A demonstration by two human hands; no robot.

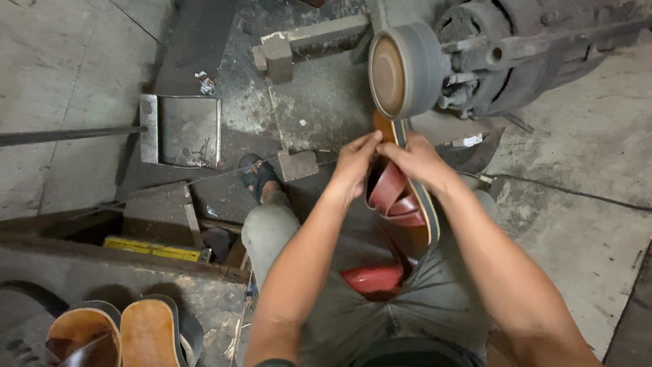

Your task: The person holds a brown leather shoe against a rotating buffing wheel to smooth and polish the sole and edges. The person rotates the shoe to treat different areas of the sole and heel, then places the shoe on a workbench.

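My left hand (354, 165) and my right hand (418, 158) both grip a brown sandal (401, 197) with reddish straps and a dark sole edge. The sandal's front end is pressed up against the lower rim of a grey grinding wheel (405, 69) driven by a dark motor (516, 54). Both hands sit close together just under the wheel, fingers pinching the sandal's toe end. A red object (373, 278) rests in my lap between my grey trouser legs.
Two tan sandal soles (115, 333) lie at the bottom left. A metal tray (182, 130) and a long rod (68, 134) sit at left. My sandalled foot (261, 180) rests on the dark floor. A cable (577, 194) runs across the concrete at right.
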